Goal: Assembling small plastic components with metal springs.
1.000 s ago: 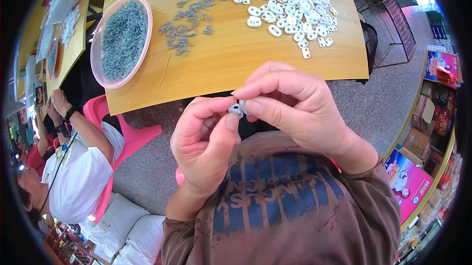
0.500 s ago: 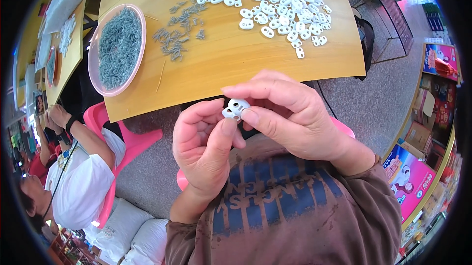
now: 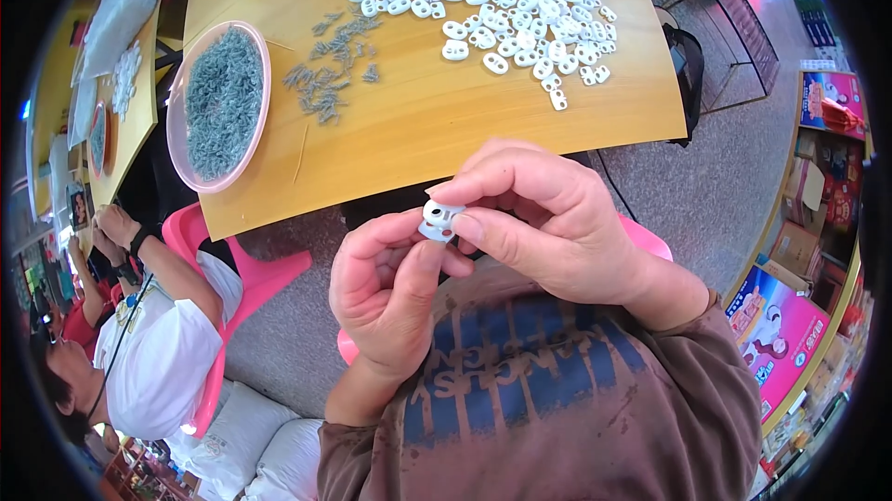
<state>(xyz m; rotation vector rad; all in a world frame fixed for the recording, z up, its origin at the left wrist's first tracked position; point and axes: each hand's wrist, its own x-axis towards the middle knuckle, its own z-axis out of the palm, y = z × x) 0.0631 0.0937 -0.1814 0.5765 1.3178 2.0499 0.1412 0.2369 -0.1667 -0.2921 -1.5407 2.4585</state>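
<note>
Between my two hands, just in front of the table's near edge, is a small white plastic piece (image 3: 439,219) with dark round holes. My left hand (image 3: 379,292) is closed in a pinch on its lower left side. My right hand (image 3: 562,231) grips it from the right, thumb on the face and index finger bent over the top. The fingers cover part of it, and I cannot tell whether it is one piece or two pressed together. Beyond my hands, a heap of similar white two-holed pieces (image 3: 506,13) spreads over the yellow wooden table (image 3: 400,129).
On the table's left, a pink basin (image 3: 175,143) holds many small grey-blue pieces (image 3: 223,101). Similar grey pieces (image 3: 325,78) lie loose beside it. A co-worker (image 3: 163,343) sits at left near a pink chair (image 3: 246,264). White sacks (image 3: 251,436) lie below; boxes (image 3: 794,250) line the right.
The white piece has tilted slightly between my fingers and sits a little lower in view. Both hands remain on it. The table and heap have shifted slightly in view.
</note>
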